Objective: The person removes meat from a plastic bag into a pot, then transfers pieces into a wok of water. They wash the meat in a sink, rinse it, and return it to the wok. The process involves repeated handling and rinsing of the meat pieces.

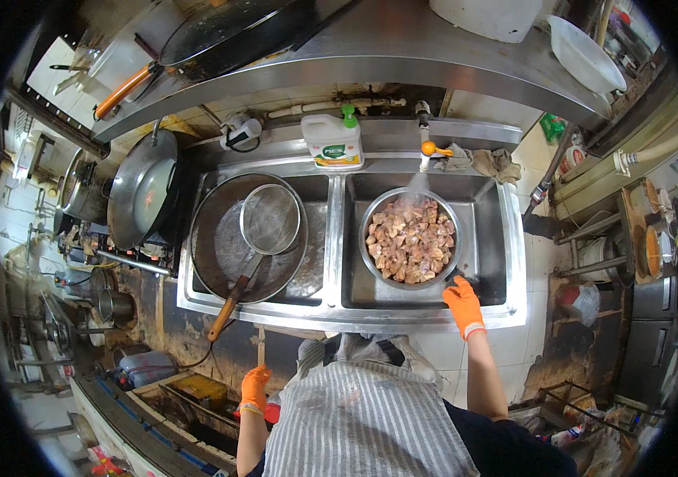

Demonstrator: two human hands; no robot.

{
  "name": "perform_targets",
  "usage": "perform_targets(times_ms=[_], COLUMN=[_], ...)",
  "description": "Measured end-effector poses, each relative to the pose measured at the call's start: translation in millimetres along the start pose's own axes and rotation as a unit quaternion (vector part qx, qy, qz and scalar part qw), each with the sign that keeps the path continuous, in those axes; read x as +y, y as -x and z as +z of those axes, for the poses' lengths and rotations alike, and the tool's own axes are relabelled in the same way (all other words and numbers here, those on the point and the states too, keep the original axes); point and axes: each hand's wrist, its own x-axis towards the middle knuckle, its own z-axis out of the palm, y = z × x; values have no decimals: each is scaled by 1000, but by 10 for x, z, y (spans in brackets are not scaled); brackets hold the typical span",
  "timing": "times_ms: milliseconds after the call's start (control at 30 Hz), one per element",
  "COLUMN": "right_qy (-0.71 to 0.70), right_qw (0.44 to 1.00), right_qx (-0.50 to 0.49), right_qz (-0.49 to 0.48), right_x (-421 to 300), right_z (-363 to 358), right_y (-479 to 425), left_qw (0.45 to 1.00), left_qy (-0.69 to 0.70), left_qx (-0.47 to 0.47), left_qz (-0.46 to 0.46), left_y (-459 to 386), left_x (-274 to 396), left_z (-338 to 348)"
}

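A round metal bowl (369, 262) full of chopped meat pieces (412, 241) sits in the right sink basin (485, 238). Water sprays from a tap (425, 161) with an orange handle onto the meat. My right hand (464, 304), in an orange glove, is over the basin's front edge beside the bowl's lower right rim; whether its fingertips touch the rim cannot be told. My left hand (254, 387), gloved alike, hangs by my left side with curled fingers and nothing visible in it. A wooden-handled mesh strainer (270, 217) rests on a large wok (208, 250) in the left basin (315, 274).
Behind the basins stands a white jug (333, 143) with a green pump. Rags (491, 162) lie right of the tap. A wok holding liquid (145, 194) stands left of the sink. A metal shelf (369, 68) spans above, bearing a black pan (226, 39) and a white basin (586, 56).
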Motion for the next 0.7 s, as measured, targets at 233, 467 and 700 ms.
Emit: perform_targets(times_ms=[233,467,700], right_qy=[-79,446,811], right_qw=[990,886,277], right_qx=[-96,-128,-456], right_qz=[64,0,-241], right_x=[-78,375,781], right_z=[480,1242,1260], right_y=[75,-865,-1425], left_qw=[828,916,917], left_qy=[-533,-390,-395], left_qx=[-96,-68,-45], left_qz=[146,66,40], left_y=[360,787,609], left_x=[-670,-1292,-1078], left_z=[-289,-593,-408])
